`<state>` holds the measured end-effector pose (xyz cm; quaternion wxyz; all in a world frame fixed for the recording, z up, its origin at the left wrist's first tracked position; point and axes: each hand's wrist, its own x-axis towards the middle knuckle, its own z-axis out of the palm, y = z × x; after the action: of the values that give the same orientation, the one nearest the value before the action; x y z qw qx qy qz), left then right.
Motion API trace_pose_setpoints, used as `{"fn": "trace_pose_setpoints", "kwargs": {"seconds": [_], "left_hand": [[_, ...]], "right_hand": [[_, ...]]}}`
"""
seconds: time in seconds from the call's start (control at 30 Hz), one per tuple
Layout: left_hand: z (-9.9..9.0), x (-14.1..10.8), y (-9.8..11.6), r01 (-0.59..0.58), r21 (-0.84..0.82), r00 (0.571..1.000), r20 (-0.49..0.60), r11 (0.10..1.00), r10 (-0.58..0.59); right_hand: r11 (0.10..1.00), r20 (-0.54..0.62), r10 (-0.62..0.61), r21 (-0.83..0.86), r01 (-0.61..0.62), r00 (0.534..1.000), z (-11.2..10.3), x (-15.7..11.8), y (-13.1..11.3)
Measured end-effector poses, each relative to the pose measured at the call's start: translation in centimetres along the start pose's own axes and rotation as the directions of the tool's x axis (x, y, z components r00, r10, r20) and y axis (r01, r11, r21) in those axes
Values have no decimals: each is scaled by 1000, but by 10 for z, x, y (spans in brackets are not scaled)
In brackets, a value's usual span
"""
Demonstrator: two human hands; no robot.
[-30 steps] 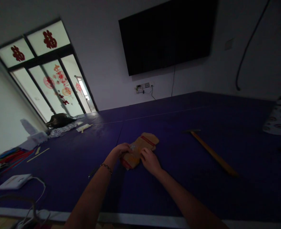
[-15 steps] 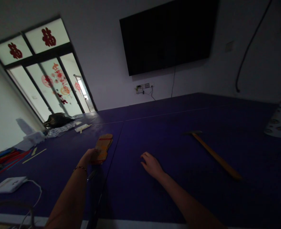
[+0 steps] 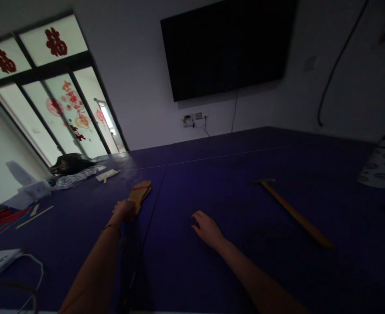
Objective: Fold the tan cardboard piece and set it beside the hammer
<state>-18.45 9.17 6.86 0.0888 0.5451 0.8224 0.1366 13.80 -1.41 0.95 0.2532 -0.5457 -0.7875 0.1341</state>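
My left hand (image 3: 125, 209) has its fingers closed on the near end of a flat tan-brown bundle (image 3: 141, 192) with a red stripe, at the left of the dark blue table (image 3: 192, 183). My right hand (image 3: 207, 226) rests on the tabletop near the middle, fingers apart and slightly curled, holding nothing. To its right lies a hammer (image 3: 297, 214) with a wooden handle, its metal head pointing away from me. What the bundle is made of is hard to tell in the dim light.
Coloured strips (image 3: 2, 222), a white device (image 3: 1, 261) with a cable, and a clear box (image 3: 35, 189) are at the left. Farther back lies a black bag (image 3: 71, 164). A white patterned object (image 3: 380, 168) stands at the right edge.
My left hand has moved farther over the bundle and covers more of its near end. My right hand and the hammer stay put. The view has shifted slightly.
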Motion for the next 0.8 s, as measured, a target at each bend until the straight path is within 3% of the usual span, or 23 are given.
{"fn": "trace_pose_setpoints", "kwargs": {"seconds": [0.1,0.2,0.33,0.47,0.53,0.57,0.63,0.73,0.8], "left_hand": [[3,-9,13,-6,95,993,-117,995,17],[7,-30,42,-118,231,934,-304,966,187],[35,-87,88,-400,184,847,-300,898,439],[88,-157,108,-763,-18,623,-288,646,727],[108,-180,108,-872,-52,481,-275,487,832],[113,-185,107,-898,-58,435,-280,437,856],[117,-189,106,-898,-73,433,-327,435,840],[113,-184,107,-851,-102,513,-375,516,772],[111,-182,109,-834,-97,539,-355,543,764]], "right_hand": [[1000,-1,1,-5,-1,1000,0,0,0],[1000,-2,8,-13,-8,1000,1,0,-1],[1000,-6,20,-21,-20,1000,0,2,1],[998,-36,44,-51,-45,998,-3,2,2],[994,-57,69,-79,-73,996,-5,2,2],[991,-69,87,-96,-93,994,-6,2,1],[980,-100,131,-134,-144,986,-10,3,2],[951,-163,209,-196,-240,964,-20,5,8],[918,-210,270,-237,-316,940,-33,5,20]]}}
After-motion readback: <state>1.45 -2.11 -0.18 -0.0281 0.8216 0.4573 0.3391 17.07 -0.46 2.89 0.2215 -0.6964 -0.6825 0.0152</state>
